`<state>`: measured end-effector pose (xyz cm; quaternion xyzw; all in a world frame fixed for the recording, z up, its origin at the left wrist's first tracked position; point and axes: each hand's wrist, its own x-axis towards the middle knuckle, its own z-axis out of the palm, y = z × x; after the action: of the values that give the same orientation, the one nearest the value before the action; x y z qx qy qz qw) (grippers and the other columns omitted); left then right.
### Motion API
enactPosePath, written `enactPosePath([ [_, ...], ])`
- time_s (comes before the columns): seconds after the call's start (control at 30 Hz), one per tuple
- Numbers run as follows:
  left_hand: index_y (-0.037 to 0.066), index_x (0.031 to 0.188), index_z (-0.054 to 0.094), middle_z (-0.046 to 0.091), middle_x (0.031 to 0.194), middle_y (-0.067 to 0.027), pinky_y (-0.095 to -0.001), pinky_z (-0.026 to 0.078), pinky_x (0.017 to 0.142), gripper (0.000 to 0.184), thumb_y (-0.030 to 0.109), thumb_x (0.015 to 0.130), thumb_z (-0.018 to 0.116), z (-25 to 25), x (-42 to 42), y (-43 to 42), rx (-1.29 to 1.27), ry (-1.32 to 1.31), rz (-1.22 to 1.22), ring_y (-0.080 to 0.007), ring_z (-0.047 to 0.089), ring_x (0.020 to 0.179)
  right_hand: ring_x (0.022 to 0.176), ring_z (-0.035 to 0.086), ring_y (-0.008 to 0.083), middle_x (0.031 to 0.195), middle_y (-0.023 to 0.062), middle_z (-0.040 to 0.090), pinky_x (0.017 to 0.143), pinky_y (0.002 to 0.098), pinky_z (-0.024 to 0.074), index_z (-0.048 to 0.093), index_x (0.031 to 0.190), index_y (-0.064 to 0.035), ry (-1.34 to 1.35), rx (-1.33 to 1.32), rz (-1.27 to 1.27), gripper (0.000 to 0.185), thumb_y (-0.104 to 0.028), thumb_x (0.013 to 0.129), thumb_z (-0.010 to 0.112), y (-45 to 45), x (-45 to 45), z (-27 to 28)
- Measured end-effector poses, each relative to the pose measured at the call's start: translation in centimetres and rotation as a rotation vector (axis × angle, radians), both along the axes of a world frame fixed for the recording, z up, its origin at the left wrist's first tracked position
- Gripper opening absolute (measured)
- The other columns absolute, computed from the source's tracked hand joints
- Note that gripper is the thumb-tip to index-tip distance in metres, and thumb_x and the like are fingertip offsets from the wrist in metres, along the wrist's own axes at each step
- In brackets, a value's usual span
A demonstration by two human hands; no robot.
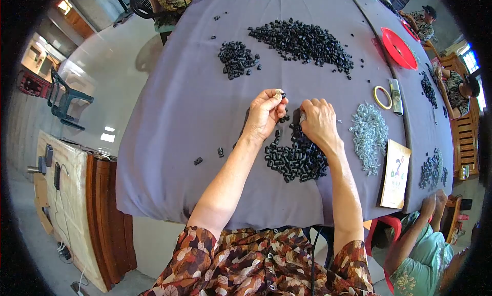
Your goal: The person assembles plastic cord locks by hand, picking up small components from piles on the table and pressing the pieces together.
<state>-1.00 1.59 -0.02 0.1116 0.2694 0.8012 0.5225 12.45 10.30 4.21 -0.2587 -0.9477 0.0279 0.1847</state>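
My left hand (265, 114) is closed, with a small black plastic piece (283, 95) pinched at its fingertips. Beside it, my right hand (320, 120) is curled with its knuckles up; a bit of something pale shows at its fingertips, too small to name. Just below both hands lies a pile of small black plastic pieces (294, 161), with a few strays between the hands. To the right of my right hand is a heap of small clear plastic pieces (369, 137).
A big black heap (302, 42) and a smaller one (236, 59) lie farther up the grey cloth (169, 157). At right are a tape roll (382, 97), a booklet (395, 174) and a red tray (400, 49). Several people sit around the table.
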Motion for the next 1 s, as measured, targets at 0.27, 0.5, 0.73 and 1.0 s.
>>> enactPosePath([
  [0.27, 0.004, 0.092, 0.058, 0.060, 0.079, -0.0087, -0.0222, 0.041, 0.052, 0.009, 0.004, 0.085, 0.052, 0.6, 0.2, -0.2, -0.024, 0.030, -0.011, -0.0090, 0.051, 0.059, 0.078, 0.049, 0.0312, 0.085, 0.0152, 0.049, 0.073, 0.0376, 0.0410, 0.051, 0.093, -0.0005, 0.453, -0.200, 0.008, 0.024, 0.005, 0.070, 0.047, -1.3, 1.1, -0.1],
  [0.5, 0.003, 0.093, 0.059, 0.061, 0.077, -0.0077, -0.0183, 0.038, 0.048, 0.009, 0.007, 0.085, 0.056, 1.9, 1.3, -0.3, -0.055, 0.287, -0.068, -0.0054, 0.049, 0.055, 0.061, 0.050, 0.0096, 0.076, 0.0045, 0.053, 0.058, 0.0262, 0.0435, 0.048, 0.099, 0.0001, 0.650, -0.825, -0.056, 0.012, -0.002, 0.088, 0.043, -3.4, 0.9, 1.1],
  [0.73, 0.003, 0.094, 0.058, 0.060, 0.075, -0.0050, -0.0164, 0.037, 0.048, 0.009, 0.006, 0.086, 0.056, 2.2, 2.0, -0.1, -0.040, 0.358, -0.125, -0.0045, 0.048, 0.055, 0.067, 0.054, 0.0112, 0.081, 0.0064, 0.056, 0.064, 0.0253, 0.0457, 0.047, 0.099, 0.0011, 0.703, -0.915, 0.016, 0.015, 0.002, 0.085, 0.043, -2.8, 1.0, 0.7],
  [1.0, 0.003, 0.092, 0.057, 0.059, 0.073, -0.0026, -0.0152, 0.036, 0.047, 0.007, 0.006, 0.086, 0.055, 1.6, 2.0, -0.1, -0.067, 0.403, -0.121, -0.0034, 0.047, 0.054, 0.069, 0.056, 0.0110, 0.082, 0.0061, 0.057, 0.063, 0.0244, 0.0468, 0.049, 0.098, 0.0015, 0.711, -0.990, 0.006, 0.015, 0.002, 0.084, 0.045, -2.6, 0.9, 0.2],
])
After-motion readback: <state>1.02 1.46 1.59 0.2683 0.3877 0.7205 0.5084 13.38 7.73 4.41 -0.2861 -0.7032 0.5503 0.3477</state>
